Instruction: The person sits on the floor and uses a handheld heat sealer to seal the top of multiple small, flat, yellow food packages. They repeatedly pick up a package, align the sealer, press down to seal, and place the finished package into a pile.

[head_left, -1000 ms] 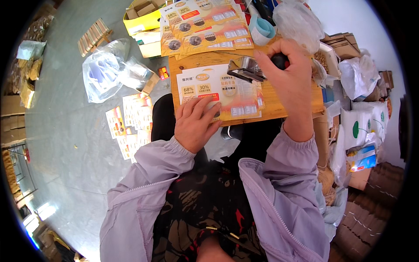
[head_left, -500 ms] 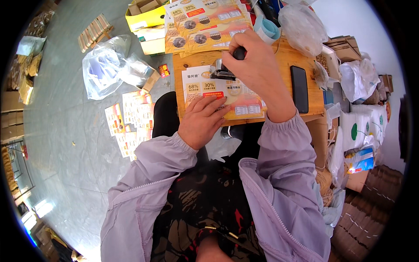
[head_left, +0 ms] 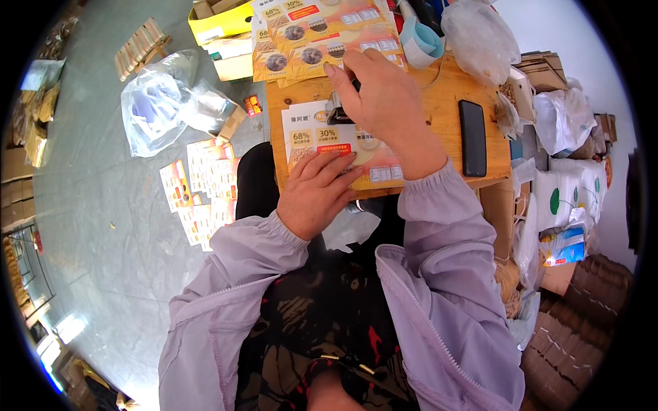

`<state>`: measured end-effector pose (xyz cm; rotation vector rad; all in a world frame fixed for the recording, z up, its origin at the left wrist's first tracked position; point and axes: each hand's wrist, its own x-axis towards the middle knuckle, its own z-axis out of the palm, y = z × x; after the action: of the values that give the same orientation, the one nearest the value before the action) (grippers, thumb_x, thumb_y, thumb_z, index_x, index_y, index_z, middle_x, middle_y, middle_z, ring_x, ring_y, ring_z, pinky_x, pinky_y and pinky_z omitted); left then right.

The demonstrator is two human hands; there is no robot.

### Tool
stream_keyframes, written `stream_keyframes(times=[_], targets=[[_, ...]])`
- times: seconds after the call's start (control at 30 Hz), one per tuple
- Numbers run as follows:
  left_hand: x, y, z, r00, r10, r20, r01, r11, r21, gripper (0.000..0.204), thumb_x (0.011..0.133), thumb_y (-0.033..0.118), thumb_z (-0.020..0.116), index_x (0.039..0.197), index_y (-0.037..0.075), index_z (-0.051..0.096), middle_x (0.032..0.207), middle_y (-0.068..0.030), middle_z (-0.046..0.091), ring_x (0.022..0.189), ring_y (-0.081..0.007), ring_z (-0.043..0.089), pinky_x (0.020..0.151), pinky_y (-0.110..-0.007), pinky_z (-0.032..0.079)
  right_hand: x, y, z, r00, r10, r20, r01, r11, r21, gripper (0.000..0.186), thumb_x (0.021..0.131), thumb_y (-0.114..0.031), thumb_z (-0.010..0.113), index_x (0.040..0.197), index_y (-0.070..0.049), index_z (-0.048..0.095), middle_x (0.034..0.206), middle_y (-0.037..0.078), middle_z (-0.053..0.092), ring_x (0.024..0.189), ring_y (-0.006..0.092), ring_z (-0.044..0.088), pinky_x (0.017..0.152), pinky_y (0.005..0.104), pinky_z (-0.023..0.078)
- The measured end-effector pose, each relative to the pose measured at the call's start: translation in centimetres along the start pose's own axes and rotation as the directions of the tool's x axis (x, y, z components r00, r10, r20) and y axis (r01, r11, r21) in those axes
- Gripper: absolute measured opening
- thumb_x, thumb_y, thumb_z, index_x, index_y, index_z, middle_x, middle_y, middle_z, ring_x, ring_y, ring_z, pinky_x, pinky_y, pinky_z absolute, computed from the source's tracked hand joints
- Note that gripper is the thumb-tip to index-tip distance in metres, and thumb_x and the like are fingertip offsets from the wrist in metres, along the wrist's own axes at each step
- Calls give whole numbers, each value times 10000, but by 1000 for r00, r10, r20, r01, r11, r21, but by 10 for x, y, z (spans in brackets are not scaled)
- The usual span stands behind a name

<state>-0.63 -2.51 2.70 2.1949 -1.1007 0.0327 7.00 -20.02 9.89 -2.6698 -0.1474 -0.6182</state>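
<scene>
right hand [head_left: 385,97] gripping the stamp [head_left: 338,114] | it's swung left since a sec ago, now over the sheet [head_left: 301,135] on the surface [head_left: 442,103] | left hand [head_left: 317,190] still open, resting on sheet

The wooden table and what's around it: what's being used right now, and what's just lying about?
In use:
left hand, resting on near printed sheets
right hand, gripping metal tool

Apparently just lying about:
black phone
pale blue roll
slatted stool on the floor
</scene>
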Motion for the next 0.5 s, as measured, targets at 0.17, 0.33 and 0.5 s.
stream_keyframes(times=[0.17, 0.33, 0.5], targets=[[-5, -10, 2, 988, -66, -140, 62, 998, -33, 465, 843, 179, 741, 1296, 131, 647, 1374, -118, 574, 1300, -329, 490, 1088, -467, 381, 3, -3, -1, 1000, 31, 2, -31, 997, -71, 219, 936, -300, 635, 865, -94, 655, 674, 119, 658, 628, 340, 655, 549, 428, 500], [-25, -16, -8, 877, -362, -316, 377, 926, -17, 665, 843, 230, 779, 1428, 56, 512, 1491, -238, 404, 1322, -409, 444, 1092, -464, 377, 11, 3, -35, 984, 63, -169, -55, 997, 47, 165, 921, -268, 637, 864, -121, 689, 671, 120, 671, 623, 341, 665, 532, 420, 500], [-46, -28, -16, 790, -602, -120, 539, 774, -333, 794, 855, 226, 782, 1508, 11, 386, 1381, -226, 436, 1328, -321, 452, 1056, -388, 415, -1, 4, -70, 964, 130, -232, -116, 990, 75, 154, 919, -256, 654, 881, -112, 693, 705, 102, 688, 650, 334, 671, 563, 387, 497]])
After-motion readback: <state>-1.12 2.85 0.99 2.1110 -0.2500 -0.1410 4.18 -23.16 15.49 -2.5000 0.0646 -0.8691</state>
